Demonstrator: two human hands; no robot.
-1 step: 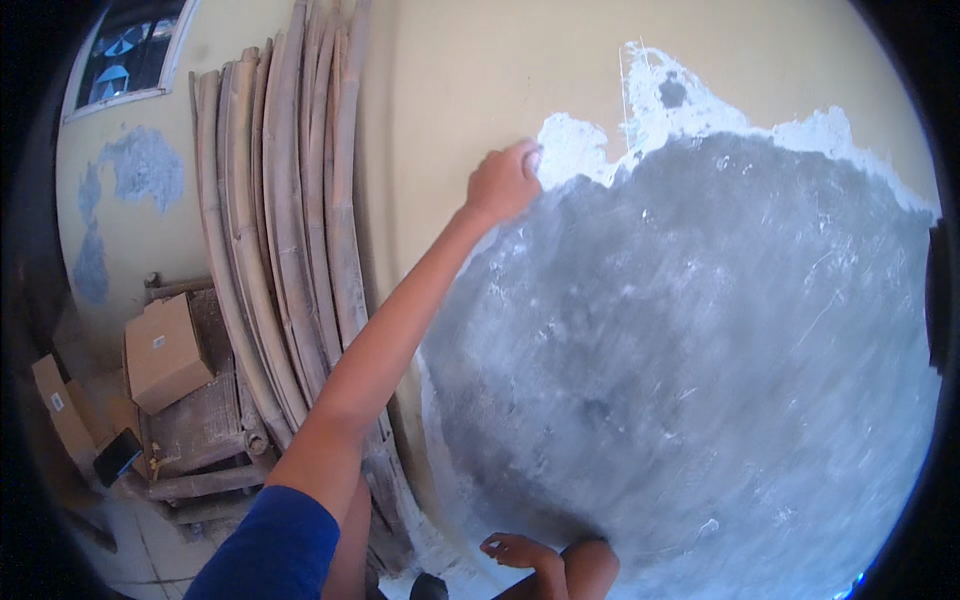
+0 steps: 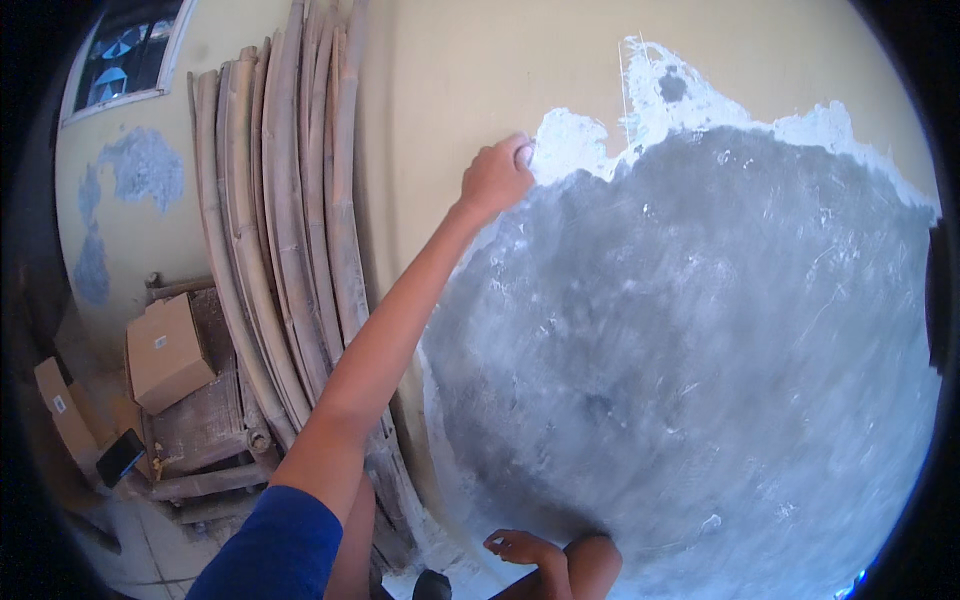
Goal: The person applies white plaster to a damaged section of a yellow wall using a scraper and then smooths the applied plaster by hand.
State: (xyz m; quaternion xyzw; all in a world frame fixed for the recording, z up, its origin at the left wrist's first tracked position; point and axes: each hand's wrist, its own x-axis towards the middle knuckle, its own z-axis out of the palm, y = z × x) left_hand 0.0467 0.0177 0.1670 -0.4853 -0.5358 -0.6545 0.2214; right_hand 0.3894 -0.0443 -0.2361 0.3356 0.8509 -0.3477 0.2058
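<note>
My left arm, in a blue sleeve, reaches up from the lower left to the wall. My left hand [image 2: 496,177] is closed against the wall, at the left edge of the white scraped band [image 2: 572,143]. What its fingers hold is hidden; only a pale bit shows near the fingertips. Beneath that band spreads a large grey cement patch [image 2: 660,330] with white scuffs. At the lower edge, near my bent knee [image 2: 593,562], my right hand [image 2: 522,547] hangs loosely with nothing in it, its fingers slightly curled and apart.
Long split bamboo poles [image 2: 290,200] lean upright on the wall, left of my arm. Behind them stand a bamboo bench [image 2: 205,440] with a cardboard box [image 2: 168,352], another carton [image 2: 65,405] and a dark phone [image 2: 121,458]. A window [image 2: 125,50] is at the upper left.
My left hand has shifted very slightly left along the wall, still closed. The view has moved a little too; my right hand stays by the knee.
</note>
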